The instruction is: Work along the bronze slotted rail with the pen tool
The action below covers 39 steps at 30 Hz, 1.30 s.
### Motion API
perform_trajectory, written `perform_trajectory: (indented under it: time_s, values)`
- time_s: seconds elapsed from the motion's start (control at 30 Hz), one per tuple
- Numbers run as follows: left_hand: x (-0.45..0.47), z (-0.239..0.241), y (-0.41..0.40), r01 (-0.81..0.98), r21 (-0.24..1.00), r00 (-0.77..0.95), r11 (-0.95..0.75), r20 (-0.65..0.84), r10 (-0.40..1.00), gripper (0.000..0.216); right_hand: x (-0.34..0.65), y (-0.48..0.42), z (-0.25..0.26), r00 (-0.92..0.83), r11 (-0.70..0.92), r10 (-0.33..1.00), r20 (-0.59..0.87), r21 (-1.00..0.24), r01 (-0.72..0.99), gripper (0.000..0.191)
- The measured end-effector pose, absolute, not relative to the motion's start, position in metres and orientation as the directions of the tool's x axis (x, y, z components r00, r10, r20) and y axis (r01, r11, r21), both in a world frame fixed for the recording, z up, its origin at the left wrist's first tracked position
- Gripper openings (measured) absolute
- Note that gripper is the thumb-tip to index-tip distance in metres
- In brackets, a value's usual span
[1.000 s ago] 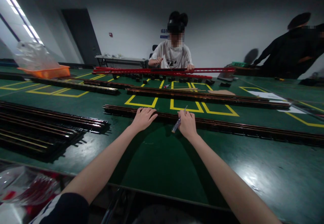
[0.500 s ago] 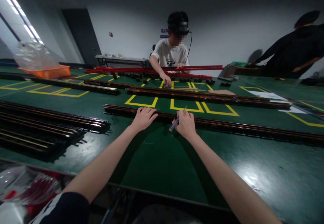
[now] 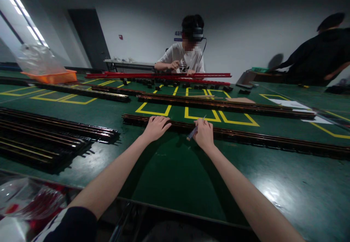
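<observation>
A long dark rail strip [image 3: 246, 137] with copper-coloured lines runs across the green table in front of me. My left hand [image 3: 156, 128] lies over it near its left end, fingers stretched across the top and thumb apart. To the right, my right hand [image 3: 203, 134] is closed around a small screwdriver [image 3: 191, 134] with a clear bluish handle and a thin shaft pointing up and away. Its fingers also rest at the rail, though their contact with it is partly hidden.
More dark rails lie in a stack [image 3: 54, 136] at left and in a row [image 3: 224, 105] beyond. Across the table a person [image 3: 182, 57] works by red rails [image 3: 164, 76]. An orange basket [image 3: 54, 77] stands far left; another person [image 3: 322, 48] is at right.
The near rail has slid to the right, and my right hand has shifted slightly right with the screwdriver. My left hand stays nearly in place. The person opposite has raised a hand from the table.
</observation>
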State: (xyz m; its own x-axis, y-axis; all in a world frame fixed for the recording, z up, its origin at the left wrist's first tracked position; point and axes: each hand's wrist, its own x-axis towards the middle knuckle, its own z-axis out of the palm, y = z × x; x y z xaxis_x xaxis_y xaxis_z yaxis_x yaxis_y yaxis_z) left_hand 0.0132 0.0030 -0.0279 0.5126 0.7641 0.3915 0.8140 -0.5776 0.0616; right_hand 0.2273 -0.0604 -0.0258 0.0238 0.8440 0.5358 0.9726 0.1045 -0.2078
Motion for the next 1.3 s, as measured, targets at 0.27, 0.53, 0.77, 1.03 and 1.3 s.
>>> perform_trajectory:
  time_s: [0.27, 0.53, 0.77, 1.03, 1.3]
  values:
    - [0.011, -0.031, 0.006, 0.808, 0.057, 0.519, -0.587, 0.402, 0.754, 0.047, 0.222, -0.063, -0.024, -0.068, 0.150, 0.856, 0.512, -0.121, 0.981, 0.014]
    - [0.012, -0.031, 0.006, 0.808, 0.054, 0.519, -0.587, 0.409, 0.751, 0.046, 0.213, -0.063, -0.024, 0.005, 0.073, 0.843, 0.538, -0.123, 0.990, 0.018]
    - [0.012, -0.029, 0.004, 0.812, 0.064, 0.513, -0.580, 0.393, 0.763, 0.046, 0.215, -0.061, -0.026, 0.007, 0.075, 0.827, 0.562, -0.122, 0.990, 0.013]
    - [0.012, -0.029, 0.004, 0.814, 0.062, 0.510, -0.577, 0.398, 0.762, 0.044, 0.229, -0.059, -0.029, -0.015, 0.156, 0.809, 0.588, -0.190, 0.969, 0.021]
    - [0.013, -0.026, 0.003, 0.816, 0.089, 0.503, -0.571, 0.377, 0.778, 0.046, 0.225, -0.059, -0.029, -0.059, 0.154, 0.837, 0.544, -0.131, 0.979, 0.017]
